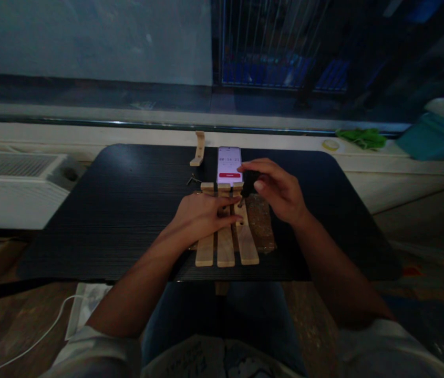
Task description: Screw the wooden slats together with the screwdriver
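Three pale wooden pieces lie side by side with drilled holes and raised far ends: a left piece [205, 252], a middle piece [225, 249] and a right piece [247, 244]. Across them rests my left hand [202, 212], palm down, its thumb and forefinger stretched apart onto the right piece beside its holes. My right hand [280, 189] is closed around a dark-handled screwdriver [248, 185], whose lower end meets the right piece near a hole. The handle is dim and partly covered by fingers. Under the pieces is a brown, plastic-wrapped slab [263, 223].
A phone [228, 161] showing a timer lies just beyond the pieces. Several small screws [193, 179] and a curved wooden piece [198, 149] are left of it. The black table [127, 210] stands against a windowsill holding green leaves [363, 138] and a teal container [434, 136].
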Demonstrator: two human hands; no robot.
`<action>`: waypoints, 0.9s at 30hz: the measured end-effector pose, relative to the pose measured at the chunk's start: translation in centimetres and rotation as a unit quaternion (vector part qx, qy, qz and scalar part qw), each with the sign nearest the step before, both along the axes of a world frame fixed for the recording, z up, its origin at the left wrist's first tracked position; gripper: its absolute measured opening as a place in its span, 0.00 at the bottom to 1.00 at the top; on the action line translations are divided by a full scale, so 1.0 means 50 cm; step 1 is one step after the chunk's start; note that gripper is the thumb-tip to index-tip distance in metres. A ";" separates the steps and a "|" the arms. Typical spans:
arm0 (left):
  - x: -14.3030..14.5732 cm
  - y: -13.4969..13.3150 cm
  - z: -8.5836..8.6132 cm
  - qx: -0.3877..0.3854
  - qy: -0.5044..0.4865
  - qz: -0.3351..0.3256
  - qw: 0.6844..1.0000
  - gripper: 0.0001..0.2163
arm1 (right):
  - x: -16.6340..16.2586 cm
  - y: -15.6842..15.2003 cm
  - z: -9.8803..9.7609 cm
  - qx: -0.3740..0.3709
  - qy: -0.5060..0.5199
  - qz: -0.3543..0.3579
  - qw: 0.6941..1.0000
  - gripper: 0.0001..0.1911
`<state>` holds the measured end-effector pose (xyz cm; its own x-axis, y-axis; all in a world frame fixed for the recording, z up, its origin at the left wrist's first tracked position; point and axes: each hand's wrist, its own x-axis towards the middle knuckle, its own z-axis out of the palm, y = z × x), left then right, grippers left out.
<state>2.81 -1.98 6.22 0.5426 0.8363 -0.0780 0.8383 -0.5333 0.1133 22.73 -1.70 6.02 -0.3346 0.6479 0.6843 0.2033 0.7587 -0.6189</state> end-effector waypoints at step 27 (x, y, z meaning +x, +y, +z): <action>0.000 -0.001 0.000 0.001 -0.001 -0.002 1.000 0.25 | -0.012 0.005 -0.009 -0.028 0.069 -0.055 0.996 0.14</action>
